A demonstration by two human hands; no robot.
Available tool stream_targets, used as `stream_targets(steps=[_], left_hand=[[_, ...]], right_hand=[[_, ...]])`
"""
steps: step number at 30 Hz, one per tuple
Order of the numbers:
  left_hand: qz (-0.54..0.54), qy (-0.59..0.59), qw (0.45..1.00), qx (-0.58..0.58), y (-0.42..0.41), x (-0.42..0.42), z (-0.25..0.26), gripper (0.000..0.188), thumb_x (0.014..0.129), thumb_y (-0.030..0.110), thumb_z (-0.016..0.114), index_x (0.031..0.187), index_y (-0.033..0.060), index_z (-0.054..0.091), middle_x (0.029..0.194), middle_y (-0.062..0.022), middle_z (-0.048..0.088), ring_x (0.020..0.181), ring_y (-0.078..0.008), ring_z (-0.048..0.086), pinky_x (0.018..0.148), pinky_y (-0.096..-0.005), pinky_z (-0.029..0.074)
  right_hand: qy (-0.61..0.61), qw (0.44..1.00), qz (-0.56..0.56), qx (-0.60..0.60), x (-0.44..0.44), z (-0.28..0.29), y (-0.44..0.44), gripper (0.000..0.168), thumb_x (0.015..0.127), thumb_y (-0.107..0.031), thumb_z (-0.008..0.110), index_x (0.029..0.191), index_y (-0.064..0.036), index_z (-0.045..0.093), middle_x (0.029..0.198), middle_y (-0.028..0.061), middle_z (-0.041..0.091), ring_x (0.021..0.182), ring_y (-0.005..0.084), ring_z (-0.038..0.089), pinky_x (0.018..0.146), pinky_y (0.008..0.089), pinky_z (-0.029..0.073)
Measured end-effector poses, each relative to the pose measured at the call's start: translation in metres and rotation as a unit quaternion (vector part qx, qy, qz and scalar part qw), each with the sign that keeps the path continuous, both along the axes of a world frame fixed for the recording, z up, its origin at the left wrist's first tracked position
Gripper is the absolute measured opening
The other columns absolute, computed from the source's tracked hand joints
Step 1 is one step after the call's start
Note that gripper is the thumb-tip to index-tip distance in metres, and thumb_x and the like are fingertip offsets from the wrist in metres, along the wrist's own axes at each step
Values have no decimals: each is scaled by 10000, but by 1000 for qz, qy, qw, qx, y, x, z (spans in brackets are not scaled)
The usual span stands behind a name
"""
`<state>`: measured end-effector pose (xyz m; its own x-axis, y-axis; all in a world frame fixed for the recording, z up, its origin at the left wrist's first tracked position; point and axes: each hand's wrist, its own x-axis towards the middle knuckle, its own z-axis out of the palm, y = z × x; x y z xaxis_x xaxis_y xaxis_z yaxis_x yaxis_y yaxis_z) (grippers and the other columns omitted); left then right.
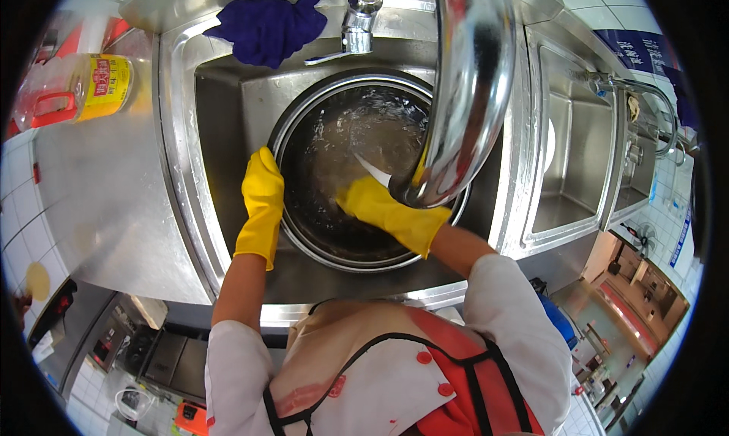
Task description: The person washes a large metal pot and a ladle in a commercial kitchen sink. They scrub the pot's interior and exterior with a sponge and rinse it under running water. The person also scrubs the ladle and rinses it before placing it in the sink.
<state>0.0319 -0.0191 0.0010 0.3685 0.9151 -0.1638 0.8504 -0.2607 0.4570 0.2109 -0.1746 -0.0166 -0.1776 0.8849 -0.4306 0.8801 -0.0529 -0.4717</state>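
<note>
A big round metal pan (364,265) sits in a stainless steel sink (256,103), with churned, brownish water inside. My left hand (263,180), in a yellow rubber glove, grips the pan's left rim. My right hand (373,200), gloved alike, reaches over the near right rim into the pan. Its fingers are blurred and partly hidden, so whether they hold anything does not show. Water (373,169) pours from the thick chrome spout (478,89) just beyond that hand. The spout covers part of the pan's right side.
A purple cloth (267,29) lies over the sink's back left edge, beside a chrome lever tap (357,32). On the steel worktop (108,208) at left stands a clear plastic jug (85,91) with a yellow label and red handle. Another sink (575,163) adjoins at right.
</note>
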Motion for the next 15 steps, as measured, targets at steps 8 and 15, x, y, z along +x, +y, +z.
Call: stream_targets(steps=[8,15], left_hand=[[-21,15,1000,19,3,0,-2,247,1015,214,436,1119,68,605,1078,-178,651,999,-409,615,860,-457,512],[2,3,1000,24,-2,-4,-2,245,1017,210,435,1121,66,603,1061,-173,650,982,-409,615,845,-459,513]], right_hand=[[1,954,59,294,126,-1,108,343,818,-130,572,1091,63,652,1012,224,680,861,348,675,736,448,540],[-281,935,-215,3,121,-110,-87,301,975,-185,446,1099,-45,682,1059,174,715,866,347,710,751,498,552]])
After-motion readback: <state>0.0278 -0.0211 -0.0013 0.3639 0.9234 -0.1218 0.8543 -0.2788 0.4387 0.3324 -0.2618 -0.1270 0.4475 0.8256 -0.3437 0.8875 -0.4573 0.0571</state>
